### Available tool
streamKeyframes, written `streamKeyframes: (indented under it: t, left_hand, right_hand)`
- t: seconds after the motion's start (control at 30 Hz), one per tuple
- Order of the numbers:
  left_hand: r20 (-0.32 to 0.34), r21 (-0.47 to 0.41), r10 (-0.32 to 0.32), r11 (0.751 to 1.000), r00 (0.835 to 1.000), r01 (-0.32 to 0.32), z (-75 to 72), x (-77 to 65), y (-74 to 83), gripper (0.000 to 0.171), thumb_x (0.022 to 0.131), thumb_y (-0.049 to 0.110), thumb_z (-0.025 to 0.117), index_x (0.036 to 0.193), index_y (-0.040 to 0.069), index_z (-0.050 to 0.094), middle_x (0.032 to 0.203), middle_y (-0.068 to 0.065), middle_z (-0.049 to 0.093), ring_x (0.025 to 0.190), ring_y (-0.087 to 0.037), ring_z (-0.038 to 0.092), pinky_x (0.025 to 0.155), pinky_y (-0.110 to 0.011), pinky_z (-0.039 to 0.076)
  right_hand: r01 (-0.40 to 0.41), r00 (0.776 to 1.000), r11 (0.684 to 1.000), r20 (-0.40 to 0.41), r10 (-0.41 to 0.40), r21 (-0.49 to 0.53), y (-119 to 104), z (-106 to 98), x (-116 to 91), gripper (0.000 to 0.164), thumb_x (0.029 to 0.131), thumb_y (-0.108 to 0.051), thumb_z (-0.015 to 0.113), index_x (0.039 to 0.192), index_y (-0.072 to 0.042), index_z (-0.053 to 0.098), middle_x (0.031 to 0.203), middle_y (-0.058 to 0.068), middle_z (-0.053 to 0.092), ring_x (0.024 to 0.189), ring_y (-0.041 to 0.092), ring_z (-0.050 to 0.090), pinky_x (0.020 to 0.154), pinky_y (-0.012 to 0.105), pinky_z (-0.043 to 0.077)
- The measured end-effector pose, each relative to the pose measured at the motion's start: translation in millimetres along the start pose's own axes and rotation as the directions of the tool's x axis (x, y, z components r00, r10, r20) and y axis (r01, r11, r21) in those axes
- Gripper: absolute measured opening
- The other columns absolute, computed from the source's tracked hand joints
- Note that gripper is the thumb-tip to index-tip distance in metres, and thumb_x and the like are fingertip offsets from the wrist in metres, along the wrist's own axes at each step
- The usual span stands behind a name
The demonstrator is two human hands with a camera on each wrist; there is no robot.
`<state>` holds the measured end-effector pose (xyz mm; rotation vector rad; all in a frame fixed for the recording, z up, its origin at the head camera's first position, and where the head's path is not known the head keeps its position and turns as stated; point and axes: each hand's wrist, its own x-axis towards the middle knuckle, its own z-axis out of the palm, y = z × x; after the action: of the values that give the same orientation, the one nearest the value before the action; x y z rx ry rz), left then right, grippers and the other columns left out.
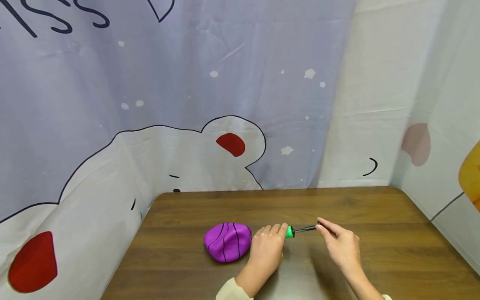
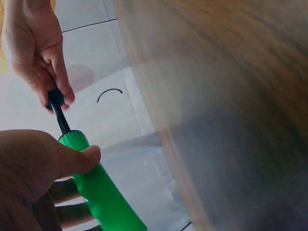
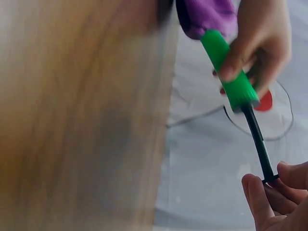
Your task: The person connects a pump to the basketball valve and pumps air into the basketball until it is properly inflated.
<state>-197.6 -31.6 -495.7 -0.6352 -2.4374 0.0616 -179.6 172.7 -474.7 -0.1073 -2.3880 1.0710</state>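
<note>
A green hand pump (image 2: 109, 199) with a black rod (image 3: 258, 139) is held between both hands above the table. My left hand (image 1: 267, 248) grips the green barrel, its thumb laid along the side near the ribbed collar. My right hand (image 1: 343, 248) pinches the black handle at the rod's outer end, and a length of rod shows outside the barrel. Against the barrel's other end sits a purple ball (image 1: 227, 243) with black lines, soft and misshapen. The joint between ball and pump is hidden in the head view; in the right wrist view they meet.
The brown wooden table (image 1: 187, 208) lies under the hands. A printed curtain (image 1: 285, 104) with cartoon figures hangs behind the table's far edge and along its sides.
</note>
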Motion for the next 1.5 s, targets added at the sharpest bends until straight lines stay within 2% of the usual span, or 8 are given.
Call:
streamKeyframes:
  t: [0.13, 0.3, 0.5, 0.7, 0.87, 1.07, 1.3, 1.5]
  left_hand:
    - [0.02, -0.006, -0.01, 1.0, 1.0, 0.01, -0.5, 0.3, 1.4, 0.058, 0.067, 0.018, 0.087, 0.121, 0.02, 0.066, 0.104, 0.007, 0.073, 0.087, -0.013, 0.069, 0.079, -0.028, 0.06]
    - [0.002, 0.008, -0.012, 1.0, 1.0, 0.012, 1.1, -0.1, 3.8, 0.056, 0.066, 0.018, 0.087, 0.12, 0.02, 0.068, 0.102, 0.007, 0.073, 0.083, -0.013, 0.068, 0.075, -0.027, 0.059]
    - [-0.013, 0.052, 0.013, 0.999, 1.0, -0.012, 0.2, 1.1, 6.3, 0.054, 0.068, 0.021, 0.084, 0.121, 0.018, 0.07, 0.102, 0.007, 0.073, 0.079, -0.012, 0.066, 0.065, -0.025, 0.056]
    - [-0.016, 0.078, 0.03, 0.997, 0.999, -0.028, -1.9, 3.8, 6.0, 0.055, 0.066, 0.022, 0.084, 0.118, 0.016, 0.07, 0.101, 0.007, 0.073, 0.077, -0.013, 0.066, 0.063, -0.025, 0.054]
    - [-0.034, 0.074, 0.048, 0.996, 0.998, -0.045, -1.4, 3.2, 5.3, 0.052, 0.066, 0.022, 0.084, 0.116, 0.016, 0.071, 0.098, 0.006, 0.074, 0.074, -0.012, 0.066, 0.061, -0.025, 0.054]
    - [0.017, 0.022, 0.038, 0.999, 0.999, -0.039, -1.3, 0.7, 0.2, 0.051, 0.073, 0.023, 0.084, 0.122, 0.022, 0.069, 0.109, 0.008, 0.074, 0.091, -0.013, 0.07, 0.082, -0.031, 0.059]
    - [0.033, -0.032, 0.011, 0.999, 0.999, -0.01, -1.6, 1.5, -3.5, 0.052, 0.08, 0.025, 0.083, 0.128, 0.023, 0.065, 0.11, 0.008, 0.073, 0.091, -0.013, 0.068, 0.08, -0.028, 0.058]
    - [0.018, -0.041, -0.007, 0.999, 1.0, 0.007, -1.1, 0.6, -6.1, 0.05, 0.079, 0.026, 0.084, 0.126, 0.023, 0.066, 0.108, 0.007, 0.073, 0.088, -0.013, 0.068, 0.076, -0.027, 0.059]
  right_hand:
    - [-0.042, 0.999, 0.999, -0.033, 0.041, -0.03, 8, -17, 5, 0.025, 0.093, -0.029, 0.074, 0.114, -0.018, 0.079, 0.104, 0.005, 0.077, 0.087, 0.001, 0.066, 0.064, 0.017, 0.049]
    - [-0.051, 0.997, 0.998, -0.055, 0.049, -0.024, 14, -23, 6, 0.025, 0.094, -0.028, 0.073, 0.115, -0.015, 0.078, 0.104, 0.008, 0.077, 0.07, -0.007, 0.058, 0.053, 0.017, 0.044]
    - [0.033, 0.993, 0.999, -0.111, -0.033, -0.004, 5, -7, 0, 0.022, 0.09, -0.017, 0.077, 0.111, -0.011, 0.079, 0.098, 0.011, 0.077, 0.054, 0.008, 0.058, 0.042, 0.025, 0.041]
    - [0.139, 0.981, 0.99, -0.136, -0.14, -0.016, -8, 18, -9, 0.021, 0.086, -0.012, 0.08, 0.107, -0.009, 0.08, 0.091, 0.008, 0.077, 0.074, 0.022, 0.074, 0.057, 0.041, 0.057]
    - [0.158, 0.986, 0.987, -0.052, -0.156, 0.039, -15, 32, -16, 0.023, 0.085, -0.011, 0.081, 0.107, -0.008, 0.08, 0.092, 0.007, 0.078, 0.076, 0.019, 0.074, 0.057, 0.031, 0.058]
    - [0.122, 0.99, 0.986, 0.053, -0.128, 0.11, -13, 31, -16, 0.022, 0.084, -0.011, 0.082, 0.105, -0.005, 0.08, 0.09, 0.009, 0.078, 0.077, 0.022, 0.076, 0.062, 0.018, 0.058]
    - [0.118, 0.993, 0.987, -0.028, -0.115, 0.108, 0, 11, -4, 0.019, 0.085, -0.01, 0.08, 0.104, -0.007, 0.08, 0.089, 0.008, 0.078, 0.073, -0.016, 0.062, 0.06, 0.003, 0.048]
    - [0.065, 0.996, 0.997, -0.072, -0.061, 0.053, 10, -13, 8, 0.02, 0.09, -0.016, 0.077, 0.108, -0.009, 0.08, 0.092, 0.007, 0.078, 0.073, -0.029, 0.051, 0.059, 0.001, 0.045]
